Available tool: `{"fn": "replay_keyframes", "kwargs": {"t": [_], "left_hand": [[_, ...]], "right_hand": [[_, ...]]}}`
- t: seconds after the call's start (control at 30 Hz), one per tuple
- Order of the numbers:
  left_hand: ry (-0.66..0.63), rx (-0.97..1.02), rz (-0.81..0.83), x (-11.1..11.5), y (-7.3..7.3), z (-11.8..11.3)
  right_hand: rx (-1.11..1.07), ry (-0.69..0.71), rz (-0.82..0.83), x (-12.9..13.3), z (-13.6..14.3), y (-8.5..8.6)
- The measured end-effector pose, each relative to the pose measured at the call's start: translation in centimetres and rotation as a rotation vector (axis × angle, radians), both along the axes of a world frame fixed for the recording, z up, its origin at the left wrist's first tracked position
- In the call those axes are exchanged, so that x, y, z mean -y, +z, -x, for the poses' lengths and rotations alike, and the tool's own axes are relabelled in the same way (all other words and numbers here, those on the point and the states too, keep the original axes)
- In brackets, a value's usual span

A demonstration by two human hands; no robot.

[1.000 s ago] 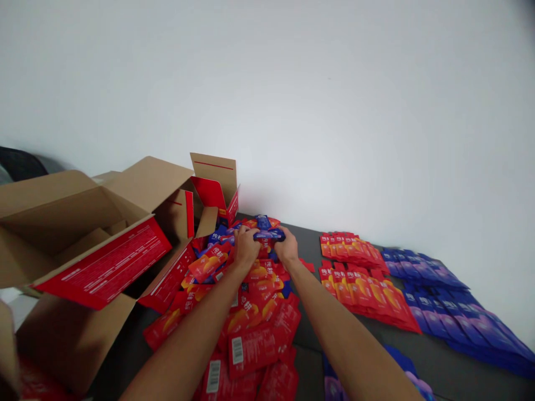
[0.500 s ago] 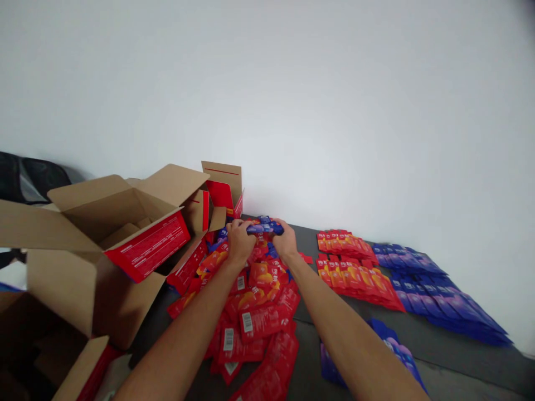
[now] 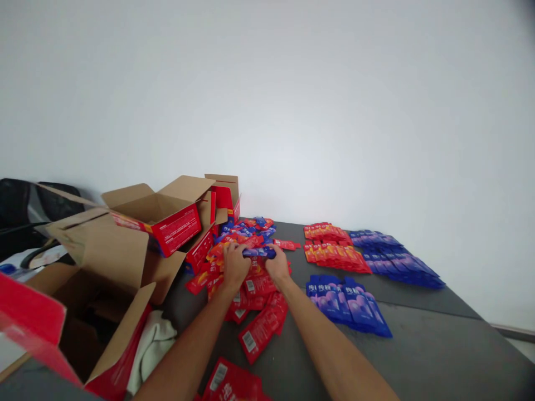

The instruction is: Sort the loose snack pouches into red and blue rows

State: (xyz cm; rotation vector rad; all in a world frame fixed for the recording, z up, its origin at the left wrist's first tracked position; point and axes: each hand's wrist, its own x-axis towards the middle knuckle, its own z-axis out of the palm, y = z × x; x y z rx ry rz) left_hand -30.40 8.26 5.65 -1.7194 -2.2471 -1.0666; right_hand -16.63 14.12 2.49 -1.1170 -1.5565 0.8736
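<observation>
**Both hands closed on a bunch of blue sachets over the loose pile**

The grey desk [image 3: 418,356] carries everything, running out to all sides of the hands. To the left of the grip stand the cardboard boxes, at least three that can be told apart: a big open box [image 3: 104,267] nearest the camera with a white cloth [image 3: 154,348] beside it, an open red-printed box [image 3: 167,214] behind it, and a small red-lined box [image 3: 225,195] furthest back.

Under and around the grip lies the loose pile of red sachets [image 3: 254,284], mixed with a few blue ones at the far end; they are too many and too overlapped to count. A separate red sachet [image 3: 259,328] lies nearer the camera than the grip, and more at the bottom edge.

To the right of the grip are sorted rows: two rows of red sachets [image 3: 334,250], two rows of blue sachets [image 3: 393,256] beyond them, and one row of blue sachets [image 3: 346,303] closer in.

The left hand [image 3: 234,264] and right hand [image 3: 278,267] are each curled closed on one end of a small bunch of blue sachets [image 3: 259,252], held between them just above the pile. Their number cannot be told.
</observation>
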Motion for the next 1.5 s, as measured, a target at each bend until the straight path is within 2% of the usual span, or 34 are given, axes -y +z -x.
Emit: {"fn": "replay_keyframes", "kwargs": {"t": [0.23,0.47,0.63,0.83,1.03,1.13,1.23,1.37,1.5], "left_hand": [[-0.024,0.026,0.059,4.7,-1.8,-2.1],[-0.073,-0.006,0.075,9.2,-2.1,-4.7],[-0.065,-0.017,0.125,11.9,-2.7,-6.9],[-0.158,-0.078,0.067,12.6,-2.7,-9.1],[-0.245,-0.047,0.018,11.9,-0.9,-11.3],[-0.241,0.051,-0.009,11.5,-0.2,-12.3],[-0.262,0.249,-0.059,10.8,-0.3,-13.1],[-0.377,0.586,-0.128,9.9,-1.7,-13.8],[-0.497,0.978,-0.051,9.8,-3.1,-14.1]], "right_hand": [[0.009,-0.038,0.002,5.3,-2.3,-1.5],[0.099,-0.08,0.009,10.9,-5.0,-2.3],[0.195,-0.085,-0.002,13.9,-6.7,-2.6],[0.263,-0.04,-0.095,15.2,-8.7,-2.4],[0.217,0.007,-0.177,15.3,-11.3,-1.8],[0.168,0.052,-0.211,15.6,-12.5,-1.6],[0.134,0.087,-0.209,16.0,-13.3,-1.8],[0.067,0.075,-0.131,16.6,-13.7,-2.3],[0.01,0.064,-0.015,17.1,-14.3,-2.6]]}}
